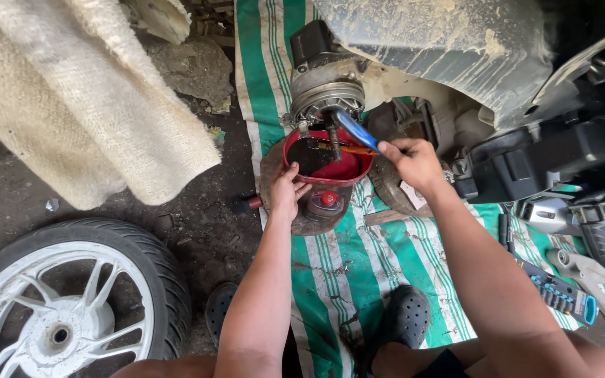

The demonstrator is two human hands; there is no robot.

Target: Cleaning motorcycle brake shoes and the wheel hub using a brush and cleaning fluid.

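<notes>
Bodywork of a dusty grey scooter [449, 42] fills the top right, its dirty metal engine casing [327, 87] hanging right over the work spot, so there's barely any room above. Green and white striped woven tarp [358, 266] runs down the middle; bare dirt is open to its left. Big coarse beige sack cloth [71, 91] hangs top left, and 1 white alloy wheel with black tyre [64, 301] sits at the bottom left corner, well apart from the hands. Red plastic funnel bowl [330, 164] sits under the casing, on top of a dark can with a red cap [325, 201]. Left hand [286, 192] grips the bowl's left rim. Right hand [411, 162] is closed around the blue-handled tool [356, 131] at the bowl's right edge.
</notes>
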